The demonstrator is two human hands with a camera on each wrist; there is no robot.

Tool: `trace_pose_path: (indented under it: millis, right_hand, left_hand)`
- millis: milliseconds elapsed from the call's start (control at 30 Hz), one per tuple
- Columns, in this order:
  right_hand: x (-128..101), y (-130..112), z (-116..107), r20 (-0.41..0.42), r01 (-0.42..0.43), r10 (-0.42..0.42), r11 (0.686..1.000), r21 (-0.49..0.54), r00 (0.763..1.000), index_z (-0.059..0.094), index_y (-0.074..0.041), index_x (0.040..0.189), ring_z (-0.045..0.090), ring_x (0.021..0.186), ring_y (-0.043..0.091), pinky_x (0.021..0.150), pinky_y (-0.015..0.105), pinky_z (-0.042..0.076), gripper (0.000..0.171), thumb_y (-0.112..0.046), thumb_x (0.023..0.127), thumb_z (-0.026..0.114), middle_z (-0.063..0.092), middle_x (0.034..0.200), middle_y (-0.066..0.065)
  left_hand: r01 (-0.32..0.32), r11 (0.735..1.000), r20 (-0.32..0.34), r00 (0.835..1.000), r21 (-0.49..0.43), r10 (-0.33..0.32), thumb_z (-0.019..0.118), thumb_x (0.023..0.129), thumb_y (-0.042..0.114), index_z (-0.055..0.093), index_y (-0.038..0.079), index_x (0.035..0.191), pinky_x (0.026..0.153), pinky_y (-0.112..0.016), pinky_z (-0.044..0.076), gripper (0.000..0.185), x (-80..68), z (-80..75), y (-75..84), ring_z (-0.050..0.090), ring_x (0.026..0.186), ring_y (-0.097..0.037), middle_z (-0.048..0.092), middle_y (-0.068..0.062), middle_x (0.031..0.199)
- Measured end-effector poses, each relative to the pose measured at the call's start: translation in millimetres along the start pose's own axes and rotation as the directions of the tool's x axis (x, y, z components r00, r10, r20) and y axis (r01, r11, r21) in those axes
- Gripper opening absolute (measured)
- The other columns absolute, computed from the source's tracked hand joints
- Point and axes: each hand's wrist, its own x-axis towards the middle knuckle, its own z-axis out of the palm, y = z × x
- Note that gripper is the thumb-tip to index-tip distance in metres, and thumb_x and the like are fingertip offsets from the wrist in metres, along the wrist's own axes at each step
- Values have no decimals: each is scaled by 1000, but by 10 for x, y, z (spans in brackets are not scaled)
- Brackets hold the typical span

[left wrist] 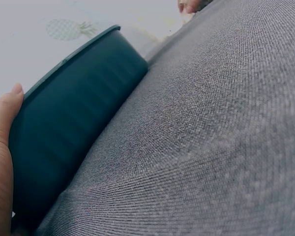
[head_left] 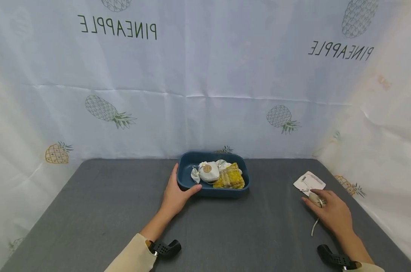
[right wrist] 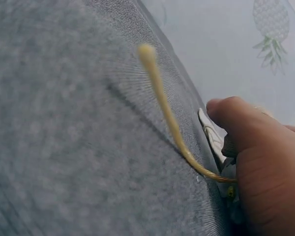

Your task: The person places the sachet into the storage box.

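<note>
My left hand (head_left: 176, 196) grips the front left corner of a dark blue oblong tub (head_left: 212, 193), thumb at its front rim and fingers along its left end. In the tub lie a white wrapped bundle with a round tan sticker (head_left: 208, 172) and a yellow packet (head_left: 230, 176). Over at the right, my right hand (head_left: 334, 211) holds a small pale greenish thing (head_left: 315, 199), mostly hidden by the fingers. A cream cord (right wrist: 169, 120) with a thickened end sticks out below that hand. Beyond the fingertips lies a white printed card (head_left: 309, 182); whether it is attached is unclear.
The grey cloth-covered table (head_left: 246, 234) spreads under both hands. A white curtain with pineapple prints (head_left: 205, 75) hangs behind the table and along both sides. The tub stands close to the table's back edge.
</note>
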Motion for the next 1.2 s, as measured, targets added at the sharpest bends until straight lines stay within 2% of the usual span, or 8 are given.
trace_pose_path:
  millis: [167, 300, 500, 700, 800, 900, 967, 1200]
  right_hand:
    - [9, 18, 21, -103, 37, -38, 999, -3, 994, 75, -3, 92, 54, 60, 14, 52, 36, 39, 30, -18, 69, 86, 69, 89, 15]
    - [8, 29, 25, -122, 33, -33, 999, -1, 992, 75, -4, 87, 45, 60, -2, 52, 33, 37, 25, -15, 67, 85, 70, 86, 13]
    - [6, 19, 22, -110, 17, -16, 1000, 3, 994, 76, -3, 87, 45, 59, -1, 51, 30, 37, 24, -15, 69, 84, 70, 85, 15]
    - [50, -36, -8, -207, 3, 18, 995, 98, 978, 75, 0, 85, 36, 61, -15, 51, 20, 32, 21, -10, 68, 82, 69, 76, 16]
    - [92, -94, -41, -246, 12, 31, 985, 171, 969, 75, -1, 82, 35, 59, -18, 51, 16, 31, 18, -6, 66, 82, 66, 70, 1]
    - [142, -186, -95, -248, 43, 11, 976, 213, 969, 75, -5, 81, 37, 58, -16, 51, 15, 32, 16, -4, 67, 83, 57, 72, -23]
    - [181, -275, -125, -242, 80, -23, 970, 228, 970, 74, -8, 81, 38, 59, -15, 50, 15, 32, 17, -4, 67, 83, 50, 76, -32]
    - [343, -704, -258, -266, 279, -203, 916, 288, 942, 74, -11, 80, 43, 65, -14, 55, 11, 36, 22, 3, 66, 82, 55, 85, -29]
  left_hand:
    - [-6, 1000, -2, 1000, 10, 6, 80, 81, 55, 10, 24, 164, 118, -68, 28, 113, 10, -4, 3, 25, 155, -38, 19, -10, 170]
    - [-8, 1000, -1, 1000, 11, 8, 79, 81, 56, 11, 23, 164, 118, -68, 28, 113, 12, -7, 7, 26, 155, -38, 19, -10, 170]
    - [-8, 1000, -1, 1000, 6, 8, 80, 81, 56, 10, 23, 164, 118, -68, 27, 114, 13, -12, 4, 25, 155, -38, 18, -9, 170]
    - [-9, 1000, -3, 1000, 7, 9, 80, 81, 53, 11, 22, 164, 118, -68, 27, 113, 12, -10, -3, 25, 155, -38, 18, -10, 170]
    - [-6, 1000, -2, 1000, 11, 6, 80, 82, 52, 11, 21, 164, 118, -68, 27, 112, 9, 0, -4, 25, 155, -38, 18, -11, 170]
    - [-2, 1000, -6, 1000, 4, 2, 81, 82, 51, 11, 22, 164, 119, -68, 27, 112, -3, 8, 12, 25, 155, -38, 18, -11, 170]
    - [-1, 1000, -11, 1000, 5, 1, 81, 82, 51, 11, 23, 164, 119, -67, 27, 112, -7, 4, 14, 25, 155, -37, 19, -10, 170]
    - [-1, 1000, -13, 1000, -7, 1, 81, 81, 52, 12, 23, 164, 118, -68, 27, 112, -11, 3, 6, 26, 155, -37, 19, -9, 170]
